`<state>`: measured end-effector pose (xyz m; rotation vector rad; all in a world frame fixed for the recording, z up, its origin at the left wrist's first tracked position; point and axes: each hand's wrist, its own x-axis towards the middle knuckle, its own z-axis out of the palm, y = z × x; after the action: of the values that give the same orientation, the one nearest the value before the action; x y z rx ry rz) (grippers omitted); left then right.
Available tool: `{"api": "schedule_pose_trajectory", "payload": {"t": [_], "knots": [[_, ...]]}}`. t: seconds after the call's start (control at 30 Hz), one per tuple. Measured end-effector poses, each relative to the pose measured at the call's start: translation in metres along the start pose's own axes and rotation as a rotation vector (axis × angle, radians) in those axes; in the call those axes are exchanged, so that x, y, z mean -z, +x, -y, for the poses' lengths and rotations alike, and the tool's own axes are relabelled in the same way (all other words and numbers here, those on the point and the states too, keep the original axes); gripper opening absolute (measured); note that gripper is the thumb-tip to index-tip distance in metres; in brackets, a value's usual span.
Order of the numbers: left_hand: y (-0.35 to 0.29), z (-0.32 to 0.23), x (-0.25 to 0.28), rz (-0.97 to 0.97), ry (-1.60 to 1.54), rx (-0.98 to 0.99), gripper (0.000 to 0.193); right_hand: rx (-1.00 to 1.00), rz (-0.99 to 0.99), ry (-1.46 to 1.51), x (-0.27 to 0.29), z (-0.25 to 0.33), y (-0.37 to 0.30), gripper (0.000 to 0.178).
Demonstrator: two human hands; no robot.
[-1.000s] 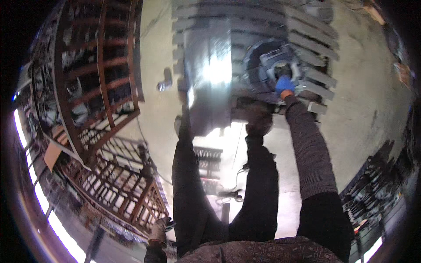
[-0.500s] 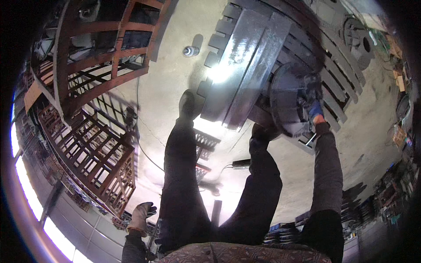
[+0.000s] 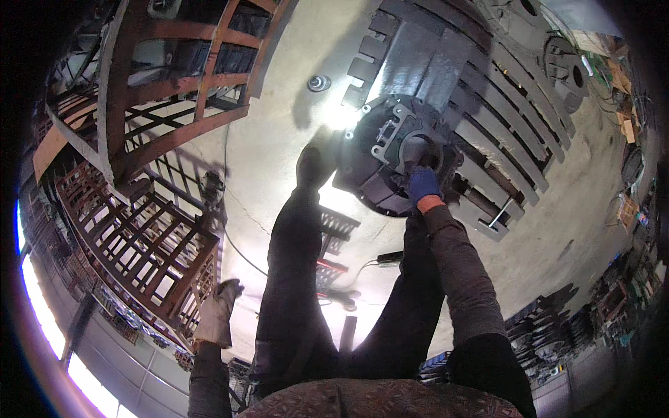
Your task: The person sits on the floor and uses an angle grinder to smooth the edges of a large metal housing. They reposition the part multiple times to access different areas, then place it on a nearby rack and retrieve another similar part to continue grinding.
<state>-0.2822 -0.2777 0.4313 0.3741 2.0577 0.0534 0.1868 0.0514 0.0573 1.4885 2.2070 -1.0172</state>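
Observation:
A round dark metal housing (image 3: 380, 177) with a flanged rim, bolt holes and a raised central bore stands over the near end of a slatted pallet. My right hand (image 3: 423, 184), in a blue glove with an orange cuff, is closed on the edge of the bore; the glove hides the fingertips. Behind the housing a flat, shiny grey metal plate (image 3: 428, 63) lies on the slats. My left hand (image 3: 217, 313), in a pale glove with dark fingertips, hangs low beside my left leg, fingers loosely bent, holding nothing I can see.
Grey slats of the pallet (image 3: 519, 125) spread to the right. Rust-brown metal racks (image 3: 160, 90) stand at left. A small cylindrical part (image 3: 319, 83) sits on the concrete floor (image 3: 279, 111). More castings (image 3: 561, 70) lie far right. A cable (image 3: 233, 244) crosses the floor.
The housing has swung left from the pallet's right side with my right hand, and its bored face now shows. My left hand has risen slightly.

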Motion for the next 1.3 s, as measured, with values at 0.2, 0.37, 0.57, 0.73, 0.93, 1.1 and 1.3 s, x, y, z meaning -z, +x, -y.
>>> {"api": "schedule_pose_trajectory", "payload": {"t": [0.2,0.37,0.57,0.73,0.93,1.1,1.3], "knots": [[0.083,-0.136,0.020,-0.290,0.560,-0.162,0.054,0.073,-0.015,-0.188,-0.085,0.019,0.033,0.026],[0.105,-0.224,-0.034,0.179,-0.489,-0.783,0.064,0.141,-0.230,-0.260,-0.084,0.033,0.025,0.037],[0.110,-0.244,-0.150,0.306,-0.259,-0.943,0.060,0.073,-0.169,-0.149,-0.059,0.051,0.026,0.049],[0.125,-0.228,-0.223,0.278,-0.133,-1.037,0.057,0.065,-0.100,0.037,-0.046,0.052,0.018,0.040],[0.143,-0.216,-0.266,0.240,-0.084,-1.195,0.054,0.021,-0.904,0.606,-0.092,-0.059,-0.082,0.035],[0.141,-0.206,-0.279,0.231,-0.091,-1.333,0.050,-0.895,-0.503,0.196,-0.271,-0.155,-0.212,0.053],[0.105,-0.167,-0.279,0.235,-0.111,-1.470,0.047,-1.544,-0.475,0.548,-0.475,-0.095,-0.317,0.045]]}}
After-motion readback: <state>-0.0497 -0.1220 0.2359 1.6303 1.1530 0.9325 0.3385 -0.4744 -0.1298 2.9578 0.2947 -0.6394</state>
